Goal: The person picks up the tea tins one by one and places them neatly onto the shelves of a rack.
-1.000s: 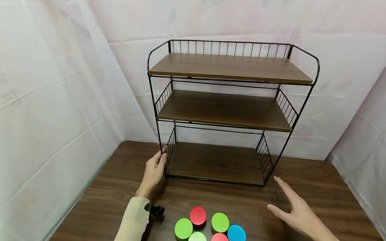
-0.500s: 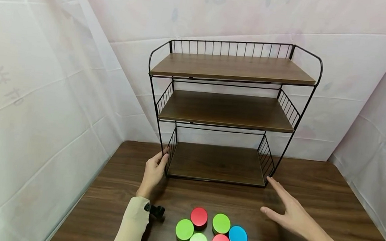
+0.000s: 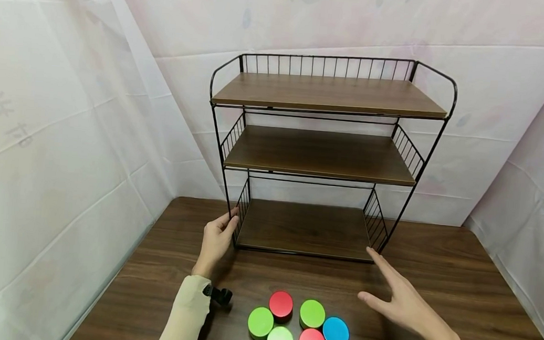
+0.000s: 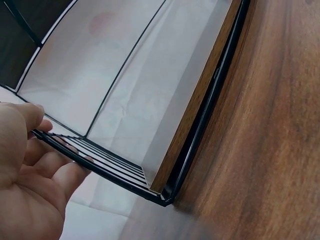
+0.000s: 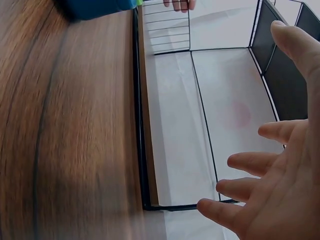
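A three-tier shelf rack [image 3: 320, 155] with dark wooden boards and a black wire frame stands at the back of the table. My left hand [image 3: 215, 242] grips its lower left side; in the left wrist view the thumb and fingers [image 4: 70, 180] curl round the black side rail [image 4: 105, 178]. My right hand [image 3: 402, 300] is spread above the table by the lower right front corner, holding nothing. Whether its fingertips touch the rack I cannot tell. In the right wrist view the fingers [image 5: 255, 165] are apart, thumb out.
Several short round coloured pieces lie grouped at the table's front: a blue one [image 3: 335, 333], a red one [image 3: 280, 305], a green one [image 3: 260, 323] and others. White cloth [image 3: 65, 150] hangs behind and at both sides of the wooden table [image 3: 126, 297].
My right hand has moved left, towards the rack's lower right front corner. My left hand keeps its grip on the side rail. The round pieces have stayed put.
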{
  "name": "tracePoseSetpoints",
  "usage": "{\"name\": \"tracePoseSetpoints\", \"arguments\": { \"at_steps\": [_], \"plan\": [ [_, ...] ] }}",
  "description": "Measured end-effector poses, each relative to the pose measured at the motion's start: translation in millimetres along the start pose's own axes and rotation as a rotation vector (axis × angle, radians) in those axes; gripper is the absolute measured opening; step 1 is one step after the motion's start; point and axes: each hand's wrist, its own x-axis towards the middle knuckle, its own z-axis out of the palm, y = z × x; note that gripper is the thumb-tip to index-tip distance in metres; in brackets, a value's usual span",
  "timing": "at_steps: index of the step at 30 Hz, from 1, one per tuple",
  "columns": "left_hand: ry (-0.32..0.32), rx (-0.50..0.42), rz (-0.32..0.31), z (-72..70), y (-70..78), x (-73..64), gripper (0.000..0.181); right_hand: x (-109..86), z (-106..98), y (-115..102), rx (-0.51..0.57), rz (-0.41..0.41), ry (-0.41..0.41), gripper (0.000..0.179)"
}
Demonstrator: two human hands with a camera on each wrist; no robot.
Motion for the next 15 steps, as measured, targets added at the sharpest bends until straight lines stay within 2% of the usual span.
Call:
{"name": "tracePoseSetpoints", "arguments": {
  "at_steps": [7,15],
  "plan": [
    [0.000,-0.026,-0.022,-1.9,37.6,-5.6,0.030,0.2,2.1,-6.7,0.003,-0.006,-0.013,0.095],
    [-0.007,-0.039,-0.035,-2.7,37.5,-3.7,0.028,0.8,6.1,-11.1,0.004,-0.017,-0.039,0.097]
  ]
}}
